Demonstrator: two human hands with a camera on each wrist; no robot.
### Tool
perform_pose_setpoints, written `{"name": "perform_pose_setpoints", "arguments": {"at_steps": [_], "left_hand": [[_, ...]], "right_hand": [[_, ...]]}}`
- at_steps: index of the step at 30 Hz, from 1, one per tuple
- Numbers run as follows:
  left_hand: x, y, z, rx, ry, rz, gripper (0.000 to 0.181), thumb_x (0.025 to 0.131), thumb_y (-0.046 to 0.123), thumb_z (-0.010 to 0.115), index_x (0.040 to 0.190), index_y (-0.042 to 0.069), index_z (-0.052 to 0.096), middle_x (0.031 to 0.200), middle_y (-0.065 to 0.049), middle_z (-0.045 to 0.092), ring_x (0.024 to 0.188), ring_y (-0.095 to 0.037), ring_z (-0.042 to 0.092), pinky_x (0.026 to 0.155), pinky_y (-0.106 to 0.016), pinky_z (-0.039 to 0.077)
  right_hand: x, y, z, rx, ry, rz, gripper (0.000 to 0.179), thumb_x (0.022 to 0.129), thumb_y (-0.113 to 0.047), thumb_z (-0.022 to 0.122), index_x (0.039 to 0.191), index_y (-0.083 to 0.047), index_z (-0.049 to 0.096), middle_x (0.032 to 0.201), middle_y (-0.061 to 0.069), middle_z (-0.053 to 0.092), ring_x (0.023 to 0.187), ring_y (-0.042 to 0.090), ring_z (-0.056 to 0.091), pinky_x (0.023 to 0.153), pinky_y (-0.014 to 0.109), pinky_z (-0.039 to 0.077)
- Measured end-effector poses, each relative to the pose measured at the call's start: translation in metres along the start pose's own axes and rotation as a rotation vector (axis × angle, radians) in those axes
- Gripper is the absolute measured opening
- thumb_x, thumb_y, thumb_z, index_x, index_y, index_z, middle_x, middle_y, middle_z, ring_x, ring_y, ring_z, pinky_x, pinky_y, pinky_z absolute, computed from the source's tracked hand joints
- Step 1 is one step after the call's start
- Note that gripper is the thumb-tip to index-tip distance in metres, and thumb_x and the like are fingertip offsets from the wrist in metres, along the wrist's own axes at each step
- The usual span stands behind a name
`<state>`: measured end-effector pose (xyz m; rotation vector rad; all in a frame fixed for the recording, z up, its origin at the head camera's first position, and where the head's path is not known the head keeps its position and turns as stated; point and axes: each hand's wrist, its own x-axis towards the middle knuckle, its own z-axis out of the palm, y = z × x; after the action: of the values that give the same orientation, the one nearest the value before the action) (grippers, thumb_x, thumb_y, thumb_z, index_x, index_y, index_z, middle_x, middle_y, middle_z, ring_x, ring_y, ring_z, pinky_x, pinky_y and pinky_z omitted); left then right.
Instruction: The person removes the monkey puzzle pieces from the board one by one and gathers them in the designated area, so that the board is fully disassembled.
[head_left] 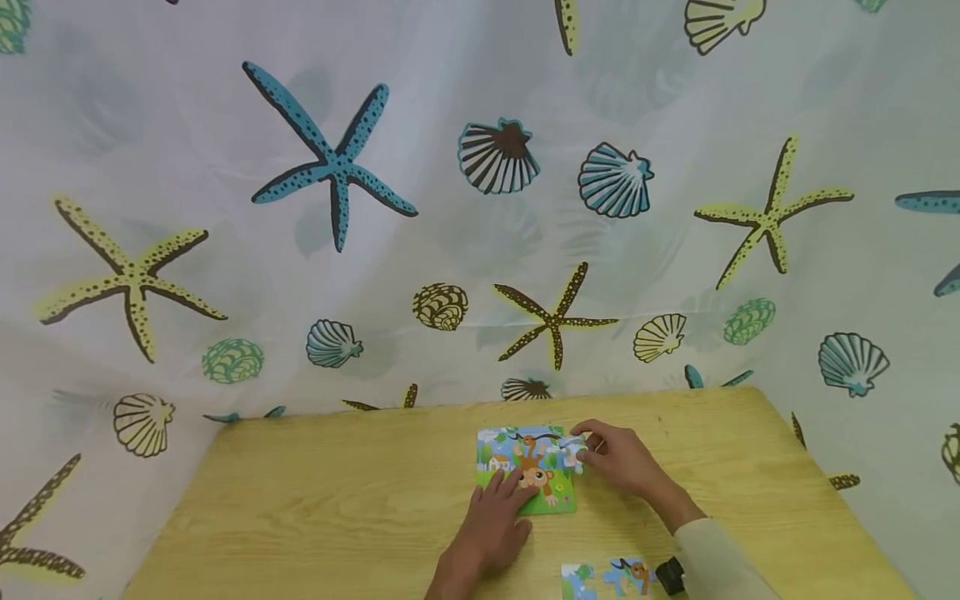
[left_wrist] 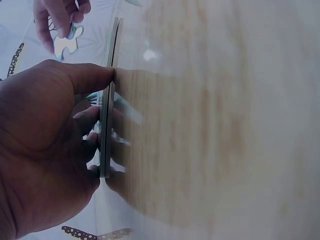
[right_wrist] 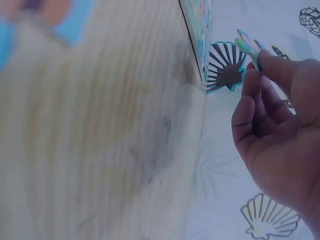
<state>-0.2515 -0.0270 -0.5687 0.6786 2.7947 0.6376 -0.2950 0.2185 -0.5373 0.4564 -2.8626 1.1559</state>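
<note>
A square jigsaw puzzle (head_left: 557,502) with a monkey picture lies flat on the wooden table. My left hand (head_left: 489,527) rests on its lower left part, the fingertips pressing on the picture and covering some of it. At the puzzle's upper right, my right hand (head_left: 621,460) pinches a loose puzzle piece (head_left: 573,453) between thumb and fingers. The right wrist view has that piece (right_wrist: 248,46) tilted in the fingertips, apart from the puzzle's edge (right_wrist: 199,45). In the left wrist view, the thin puzzle (left_wrist: 105,135) is seen edge-on beside the left hand (left_wrist: 45,140).
Loose puzzle pieces, one with green and blue (head_left: 576,581) and one with an orange-brown figure (head_left: 639,575), lie near the front of the table (head_left: 322,500). A small black object (head_left: 670,576) sits by the right sleeve. Behind hangs a cloth (head_left: 420,250) printed with starfish and shells.
</note>
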Motion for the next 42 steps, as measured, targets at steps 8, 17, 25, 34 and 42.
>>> {"name": "perform_pose_setpoints", "arguments": {"at_steps": [8, 17, 25, 34, 42], "left_hand": [[0.001, 0.001, -0.001, -0.01, 0.016, 0.005, 0.046, 0.096, 0.022, 0.052, 0.141, 0.02, 0.05, 0.157, -0.011, 0.034, 0.146, -0.039, 0.025, 0.113, -0.066, 0.023], [-0.003, 0.004, -0.003, 0.0, 0.022, 0.014, 0.045, 0.096, 0.021, 0.053, 0.14, 0.02, 0.05, 0.156, -0.01, 0.034, 0.145, -0.038, 0.027, 0.112, -0.065, 0.025], [-0.003, 0.006, -0.003, 0.016, 0.024, 0.004, 0.045, 0.095, 0.022, 0.054, 0.14, 0.021, 0.051, 0.157, -0.009, 0.034, 0.146, -0.037, 0.027, 0.113, -0.064, 0.025], [-0.003, 0.007, -0.007, 0.02, 0.044, 0.003, 0.044, 0.096, 0.021, 0.054, 0.139, 0.019, 0.053, 0.156, -0.01, 0.035, 0.145, -0.037, 0.028, 0.113, -0.063, 0.026], [-0.004, 0.005, -0.004, 0.017, 0.038, 0.005, 0.043, 0.096, 0.022, 0.055, 0.139, 0.021, 0.053, 0.156, -0.008, 0.035, 0.145, -0.037, 0.028, 0.113, -0.062, 0.026]], "right_hand": [[-0.042, 0.013, -0.018, 0.026, -0.01, 0.106, 0.025, 0.092, -0.017, 0.066, 0.117, -0.015, 0.064, 0.085, -0.002, 0.063, 0.071, 0.008, 0.062, 0.057, 0.023, 0.046], [-0.097, 0.033, -0.035, 0.032, -0.137, 0.169, 0.026, 0.093, -0.023, 0.064, 0.117, -0.013, 0.064, 0.084, -0.002, 0.063, 0.064, 0.004, 0.055, 0.055, 0.023, 0.044], [-0.133, 0.049, -0.046, 0.032, -0.227, 0.205, 0.028, 0.093, -0.027, 0.063, 0.117, -0.012, 0.062, 0.081, -0.003, 0.058, 0.063, 0.001, 0.045, 0.06, 0.022, 0.039], [-0.145, 0.049, -0.051, 0.052, -0.275, 0.302, 0.031, 0.091, -0.03, 0.066, 0.116, -0.012, 0.063, 0.08, 0.001, 0.054, 0.065, 0.006, 0.046, 0.059, 0.026, 0.037], [-0.145, 0.045, -0.045, -0.07, -0.238, 0.247, 0.019, 0.086, -0.017, 0.071, 0.104, -0.013, 0.067, 0.079, -0.003, 0.052, 0.067, 0.004, 0.044, 0.065, 0.026, 0.044]]}}
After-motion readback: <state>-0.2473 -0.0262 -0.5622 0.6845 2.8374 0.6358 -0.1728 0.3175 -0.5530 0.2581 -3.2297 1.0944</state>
